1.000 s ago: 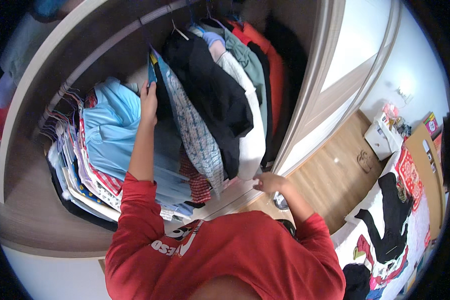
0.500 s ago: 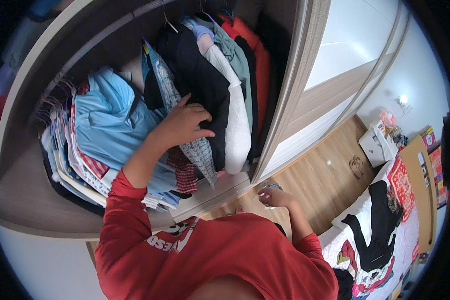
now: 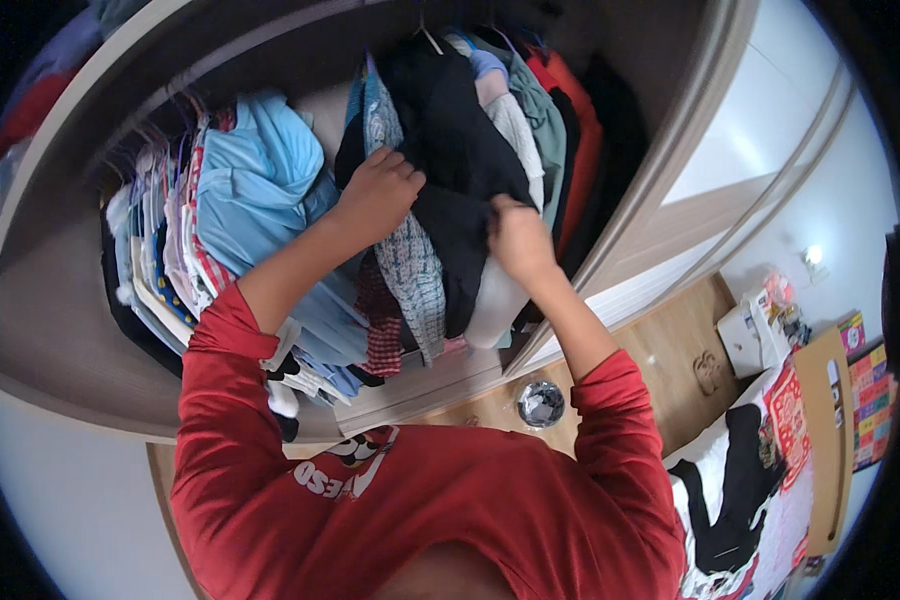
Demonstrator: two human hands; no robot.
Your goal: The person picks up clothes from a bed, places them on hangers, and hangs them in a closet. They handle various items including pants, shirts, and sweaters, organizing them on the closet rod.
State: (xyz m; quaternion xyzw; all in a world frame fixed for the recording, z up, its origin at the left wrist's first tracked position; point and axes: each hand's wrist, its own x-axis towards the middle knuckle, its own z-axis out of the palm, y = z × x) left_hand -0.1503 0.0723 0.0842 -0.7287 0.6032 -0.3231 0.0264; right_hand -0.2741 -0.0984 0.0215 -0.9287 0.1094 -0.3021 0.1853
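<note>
A black garment (image 3: pixel 450 130) hangs from a hanger in the open wardrobe, its front drawn out between my hands. My left hand (image 3: pixel 382 192) is closed at its left edge, over a grey-and-blue patterned garment (image 3: pixel 410 270) hanging alongside. With bent fingers, my right hand (image 3: pixel 520 240) grips the right edge of the black cloth. Behind that hand hangs a white textured garment (image 3: pixel 522 140). A light blue garment (image 3: pixel 255 190) is left of my left forearm, and a red checked piece (image 3: pixel 382 335) shows below that forearm.
Several packed clothes (image 3: pixel 160 250) fill the left of the rail. Green (image 3: pixel 542 130) and red-orange (image 3: pixel 582 140) garments hang at the right, beside the wardrobe's side panel (image 3: pixel 660 150). A round bin (image 3: pixel 541 403) stands on the wooden floor. Black clothing (image 3: pixel 735 490) lies on the bed at right.
My right hand has risen from low beside the wardrobe to the black garment. My left hand has gone from open fingers to closed on its edge. The view has shifted.
</note>
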